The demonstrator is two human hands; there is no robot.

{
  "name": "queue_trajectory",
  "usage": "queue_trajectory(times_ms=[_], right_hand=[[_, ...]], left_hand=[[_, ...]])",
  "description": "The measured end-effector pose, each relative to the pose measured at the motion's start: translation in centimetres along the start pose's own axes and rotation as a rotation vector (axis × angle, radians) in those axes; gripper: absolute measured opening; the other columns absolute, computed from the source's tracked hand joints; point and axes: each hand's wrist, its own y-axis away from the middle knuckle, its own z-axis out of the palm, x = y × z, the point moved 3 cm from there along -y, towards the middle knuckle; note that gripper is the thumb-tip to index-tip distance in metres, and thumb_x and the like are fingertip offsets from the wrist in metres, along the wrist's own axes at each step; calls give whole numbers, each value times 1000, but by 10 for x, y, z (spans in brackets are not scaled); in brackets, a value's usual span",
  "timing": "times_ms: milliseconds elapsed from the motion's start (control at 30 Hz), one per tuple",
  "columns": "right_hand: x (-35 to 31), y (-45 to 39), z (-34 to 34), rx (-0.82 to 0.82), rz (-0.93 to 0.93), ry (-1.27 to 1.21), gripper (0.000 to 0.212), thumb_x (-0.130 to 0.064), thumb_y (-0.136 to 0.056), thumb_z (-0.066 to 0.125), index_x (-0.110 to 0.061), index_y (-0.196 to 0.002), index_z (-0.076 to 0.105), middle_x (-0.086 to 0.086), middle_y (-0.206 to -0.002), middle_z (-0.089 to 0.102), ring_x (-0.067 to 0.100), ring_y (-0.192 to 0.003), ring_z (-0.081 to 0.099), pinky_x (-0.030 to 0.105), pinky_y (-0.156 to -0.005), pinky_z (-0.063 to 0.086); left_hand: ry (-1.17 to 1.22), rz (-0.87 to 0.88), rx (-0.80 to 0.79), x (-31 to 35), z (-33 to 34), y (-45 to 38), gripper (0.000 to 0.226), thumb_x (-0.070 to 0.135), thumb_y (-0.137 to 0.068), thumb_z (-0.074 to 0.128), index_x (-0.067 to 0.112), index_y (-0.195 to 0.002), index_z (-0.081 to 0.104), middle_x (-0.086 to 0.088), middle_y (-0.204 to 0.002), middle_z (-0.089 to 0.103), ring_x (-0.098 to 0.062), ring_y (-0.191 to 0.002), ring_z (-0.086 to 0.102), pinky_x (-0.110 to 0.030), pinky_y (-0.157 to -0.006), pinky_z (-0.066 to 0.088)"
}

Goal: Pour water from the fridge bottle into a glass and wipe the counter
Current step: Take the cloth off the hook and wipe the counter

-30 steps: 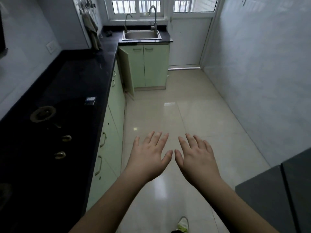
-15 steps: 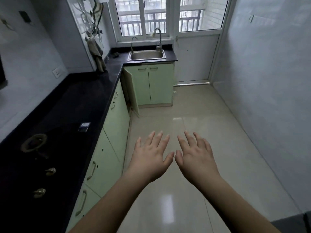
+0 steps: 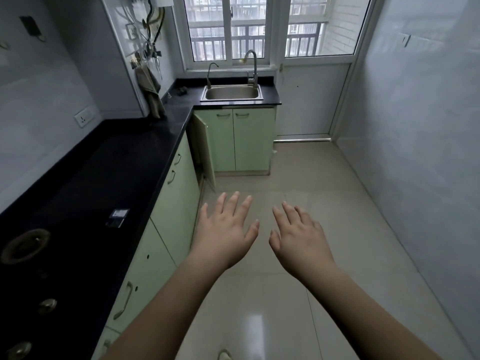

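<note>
My left hand and my right hand are held out side by side above the tiled floor, palms down, fingers straight and spread, holding nothing. The black counter runs along the left wall to the far corner. A brownish cloth hangs on the wall above the counter's far end. No bottle, glass or fridge is in view.
A steel sink with two taps sits under the window at the far end. Pale green cabinets stand below the counter, and one door near the corner hangs ajar. A small dark packet lies on the counter beside the hob burner.
The view has tilted upward, so the window and far wall show more and the dark surface at lower right has left view. My hands have drifted slightly apart, still open.
</note>
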Motion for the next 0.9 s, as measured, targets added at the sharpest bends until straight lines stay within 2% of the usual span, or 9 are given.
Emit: queue_trajectory(times_ms=[233,400,567,767,833,900], right_hand=[[-30,-103,7,2,-34,32,58,-39,-98,24,-22,-153,21,4,-162,15,25,-148,14,41,-114,22],[-61,-168,7,13,-52,29,67,-41,-89,15,-20,-151,30,7,-160,23,27,-147,21,42,-114,23],[-65,-226,7,-12,-64,52,58,-38,-97,23,-23,-153,21,4,-162,15,24,-149,12,40,-117,15],[-55,-303,18,-40,-77,47,58,-41,-98,18,-24,-154,19,3,-162,14,22,-149,11,38,-117,13],[-49,-333,24,-23,-76,69,67,-44,-90,12,-22,-150,32,6,-158,28,26,-146,23,41,-115,22],[-39,-367,25,0,-79,45,69,-45,-87,16,-18,-140,51,8,-147,48,30,-136,43,45,-107,36]], left_hand=[[24,-18,-26,-56,6,-83,63,58,-100,15,35,-156,-3,5,-166,-2,-24,-151,-6,-50,-121,3],[27,-11,-29,-97,1,-139,61,55,-101,15,35,-156,-2,5,-166,-2,-21,-152,-6,-49,-121,3],[25,-21,-26,-126,-3,-185,60,53,-102,15,34,-156,0,5,-166,-2,-21,-152,-6,-48,-121,0],[14,-60,-59,-143,7,-261,61,55,-101,14,32,-157,4,4,-166,0,-26,-151,-5,-48,-122,0],[0,-69,-65,-144,12,-292,60,54,-101,14,33,-157,4,5,-166,1,-27,-151,-4,-49,-122,1],[-17,-69,-68,-144,16,-327,59,54,-101,14,36,-156,4,6,-166,1,-27,-151,-3,-49,-121,2]])
